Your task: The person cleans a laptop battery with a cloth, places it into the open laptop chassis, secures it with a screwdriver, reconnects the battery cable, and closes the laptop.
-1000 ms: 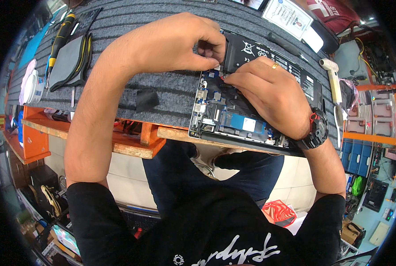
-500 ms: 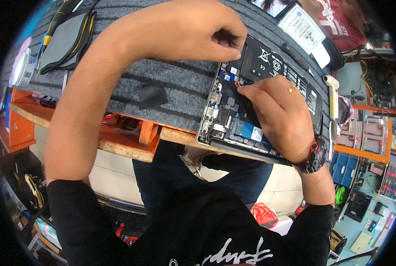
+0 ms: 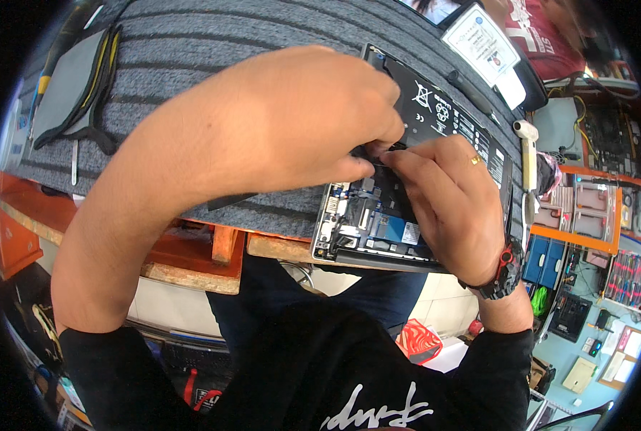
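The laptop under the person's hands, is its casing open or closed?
Open: the laptop shows its black battery and a blue internal part uncovered.

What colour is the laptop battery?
The battery is black with white markings; best seen in the head view.

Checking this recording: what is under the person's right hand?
The opened laptop lies beneath the right hand; its black battery and a blue component show beyond the hand's outline. Parts directly under the hand are covered.
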`<state>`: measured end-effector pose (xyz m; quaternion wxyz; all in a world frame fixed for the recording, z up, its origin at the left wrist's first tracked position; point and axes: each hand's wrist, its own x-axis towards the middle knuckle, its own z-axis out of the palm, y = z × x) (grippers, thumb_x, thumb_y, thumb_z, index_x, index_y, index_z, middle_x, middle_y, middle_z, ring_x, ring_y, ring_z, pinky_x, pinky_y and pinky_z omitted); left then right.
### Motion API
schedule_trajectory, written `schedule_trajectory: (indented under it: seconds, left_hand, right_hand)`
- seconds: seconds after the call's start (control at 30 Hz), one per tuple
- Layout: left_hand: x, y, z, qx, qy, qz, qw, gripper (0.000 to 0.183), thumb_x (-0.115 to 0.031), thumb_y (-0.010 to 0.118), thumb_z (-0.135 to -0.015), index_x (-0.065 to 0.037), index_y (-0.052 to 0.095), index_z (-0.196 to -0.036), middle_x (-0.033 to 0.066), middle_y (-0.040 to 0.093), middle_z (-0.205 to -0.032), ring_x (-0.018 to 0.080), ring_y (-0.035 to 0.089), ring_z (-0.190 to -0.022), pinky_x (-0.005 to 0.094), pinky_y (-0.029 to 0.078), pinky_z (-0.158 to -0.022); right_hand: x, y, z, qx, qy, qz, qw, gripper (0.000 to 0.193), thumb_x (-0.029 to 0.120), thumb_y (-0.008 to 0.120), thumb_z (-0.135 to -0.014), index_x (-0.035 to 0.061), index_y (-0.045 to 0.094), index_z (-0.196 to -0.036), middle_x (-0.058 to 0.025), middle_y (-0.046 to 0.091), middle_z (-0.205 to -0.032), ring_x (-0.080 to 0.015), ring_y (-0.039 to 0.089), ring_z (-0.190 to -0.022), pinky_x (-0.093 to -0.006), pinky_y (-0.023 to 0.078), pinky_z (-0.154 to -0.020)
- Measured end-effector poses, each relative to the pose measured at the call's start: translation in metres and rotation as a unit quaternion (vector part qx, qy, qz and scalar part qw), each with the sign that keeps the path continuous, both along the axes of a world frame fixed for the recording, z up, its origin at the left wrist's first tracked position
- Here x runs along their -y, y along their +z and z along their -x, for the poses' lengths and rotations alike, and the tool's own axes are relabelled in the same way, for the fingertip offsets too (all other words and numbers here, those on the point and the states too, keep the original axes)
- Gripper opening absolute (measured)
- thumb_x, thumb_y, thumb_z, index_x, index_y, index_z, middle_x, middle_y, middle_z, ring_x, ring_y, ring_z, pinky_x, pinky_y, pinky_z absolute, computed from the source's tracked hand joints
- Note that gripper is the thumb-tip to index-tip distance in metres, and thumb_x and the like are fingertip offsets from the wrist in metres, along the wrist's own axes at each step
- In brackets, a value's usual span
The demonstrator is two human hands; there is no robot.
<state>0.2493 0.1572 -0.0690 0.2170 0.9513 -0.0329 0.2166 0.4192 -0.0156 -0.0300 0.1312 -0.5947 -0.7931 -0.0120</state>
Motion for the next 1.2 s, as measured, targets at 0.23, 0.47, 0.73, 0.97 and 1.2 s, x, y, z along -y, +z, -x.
schedule_trajectory:
  seconds: [0.23,0.47,0.73,0.97,1.2]
  left_hand:
    - [0.008,0.005,-0.004,0.017,0.005,0.024,1.000,0.019,-0.015,0.080,-0.078,-0.007,0.067,-0.090,0.0075,0.060,-0.091,0.0307,0.062,-0.092,0.0441,0.047,-0.086]
    - [0.008,0.008,-0.007,-0.001,-0.010,0.048,0.999,0.016,-0.014,0.079,-0.079,-0.007,0.072,-0.091,0.0073,0.062,-0.089,0.0303,0.062,-0.086,0.0414,0.046,-0.078]
    - [0.009,0.016,-0.005,-0.020,-0.017,0.009,1.000,0.014,-0.013,0.080,-0.079,-0.009,0.078,-0.092,0.0039,0.063,-0.087,0.0232,0.061,-0.081,0.0385,0.046,-0.073]
    - [0.012,0.013,-0.007,-0.012,-0.007,0.012,1.000,0.013,-0.013,0.079,-0.079,-0.008,0.077,-0.091,0.0040,0.064,-0.088,0.0229,0.061,-0.081,0.0383,0.045,-0.073]
    - [0.011,0.013,-0.006,-0.006,-0.004,0.017,1.000,0.014,-0.012,0.079,-0.078,-0.007,0.075,-0.090,0.0049,0.064,-0.088,0.0257,0.061,-0.082,0.0389,0.045,-0.073]
  right_hand:
    - [-0.004,0.000,-0.011,-0.070,-0.031,-0.001,0.997,0.021,0.000,0.076,-0.084,0.0044,0.074,-0.105,-0.0115,0.068,-0.097,-0.0311,0.065,-0.088,-0.0392,0.053,-0.074]
    - [0.001,0.009,-0.028,-0.129,-0.039,0.014,0.991,0.018,0.001,0.078,-0.083,0.0035,0.074,-0.100,-0.0116,0.068,-0.095,-0.0294,0.068,-0.089,-0.0357,0.055,-0.076]
    - [0.002,0.005,-0.033,-0.137,-0.018,0.027,0.990,0.021,0.000,0.078,-0.079,0.0041,0.074,-0.100,-0.0101,0.068,-0.094,-0.0289,0.066,-0.087,-0.0364,0.053,-0.074]
    - [-0.004,-0.004,-0.028,-0.134,-0.001,0.005,0.991,0.021,0.001,0.080,-0.077,0.0034,0.073,-0.097,-0.0100,0.067,-0.092,-0.0297,0.066,-0.086,-0.0383,0.053,-0.074]
    - [-0.006,0.000,-0.024,-0.055,0.009,0.013,0.998,0.024,0.001,0.079,-0.076,0.0036,0.071,-0.098,-0.0092,0.066,-0.095,-0.0304,0.065,-0.090,-0.0410,0.053,-0.077]
